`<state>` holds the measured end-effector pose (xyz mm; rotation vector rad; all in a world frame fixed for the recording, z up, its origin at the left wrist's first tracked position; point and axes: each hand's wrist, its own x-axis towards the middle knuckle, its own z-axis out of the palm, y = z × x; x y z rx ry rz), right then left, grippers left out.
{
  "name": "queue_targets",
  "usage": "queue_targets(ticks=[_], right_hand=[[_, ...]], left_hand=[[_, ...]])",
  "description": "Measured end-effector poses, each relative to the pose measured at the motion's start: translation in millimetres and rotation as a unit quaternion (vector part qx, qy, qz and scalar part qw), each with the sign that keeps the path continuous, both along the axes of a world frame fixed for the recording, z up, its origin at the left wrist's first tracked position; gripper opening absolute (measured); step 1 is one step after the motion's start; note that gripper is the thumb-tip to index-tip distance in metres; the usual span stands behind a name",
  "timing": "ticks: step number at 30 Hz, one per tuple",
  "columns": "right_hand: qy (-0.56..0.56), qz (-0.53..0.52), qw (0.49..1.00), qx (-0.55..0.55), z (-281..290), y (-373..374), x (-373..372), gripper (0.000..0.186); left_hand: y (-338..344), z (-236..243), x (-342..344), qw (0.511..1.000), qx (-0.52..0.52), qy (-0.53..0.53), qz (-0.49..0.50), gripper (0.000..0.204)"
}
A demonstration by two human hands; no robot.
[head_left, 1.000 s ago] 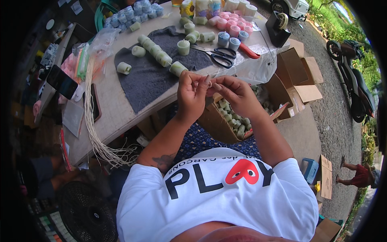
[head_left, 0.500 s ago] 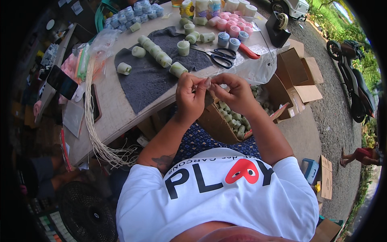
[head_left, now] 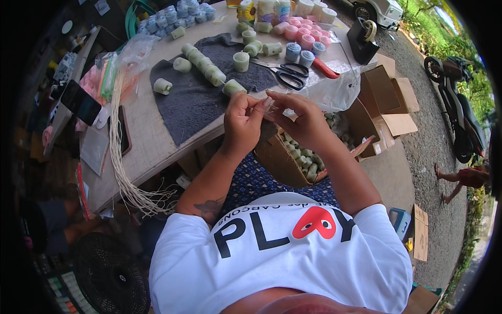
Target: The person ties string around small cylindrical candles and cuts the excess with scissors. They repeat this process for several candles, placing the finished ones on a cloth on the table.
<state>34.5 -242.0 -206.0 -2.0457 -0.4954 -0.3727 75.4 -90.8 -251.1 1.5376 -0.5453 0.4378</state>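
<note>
My left hand (head_left: pixel 243 123) and my right hand (head_left: pixel 300 121) are raised together over the table's near edge, fingertips pinched on a small clear piece of wrapping between them; what it holds is too small to tell. Just beyond them a pale green cylinder (head_left: pixel 233 87) lies on the dark grey cloth (head_left: pixel 193 104), along with a row of similar green cylinders (head_left: pixel 204 64). Black-handled scissors (head_left: pixel 285 73) lie on the cloth's right end. Below my hands an open cardboard box (head_left: pixel 282 157) holds several green cylinders.
Blue cylinders (head_left: pixel 172 15) and pink cylinders (head_left: pixel 303 32) stand at the table's far side. A bundle of pale strings (head_left: pixel 119 152) hangs off the left edge by a phone (head_left: pixel 81 102). A tape dispenser (head_left: pixel 363 36), empty boxes (head_left: pixel 389 99), a fan (head_left: pixel 107 275) and a motorbike (head_left: pixel 460 110) surround the table.
My hands have stayed together at the table edge, the fingers shifting slightly on the small clear piece. A person at the right roadside has moved along.
</note>
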Motion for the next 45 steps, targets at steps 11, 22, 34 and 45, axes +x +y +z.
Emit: queue_targets(ticks=[11, 22, 34, 45], right_hand=[[-0.092, 0.053, 0.976, -0.188, -18.3, -6.9, -20.9, 0.017], [-0.069, 0.012, 0.989, -0.131, -14.5, -11.2, -35.0, 0.016], [-0.15, 0.306, 0.94, -0.008, 124.3, 0.5, -96.5, 0.02], [-0.256, 0.022, 0.966, 0.035, 114.0, -31.3, -110.7, 0.023]], left_hand=[[25.5, 1.5, -27.2, 0.99, 0.135, 0.013, -0.033, 0.024], [23.2, 7.4, -30.0, 0.99, 0.14, -0.008, -0.02, 0.025], [71.3, 41.9, 40.5, 0.757, 0.629, -0.149, 0.094, 0.067], [48.0, 61.3, 31.3, 0.931, 0.342, -0.118, 0.051, 0.048]])
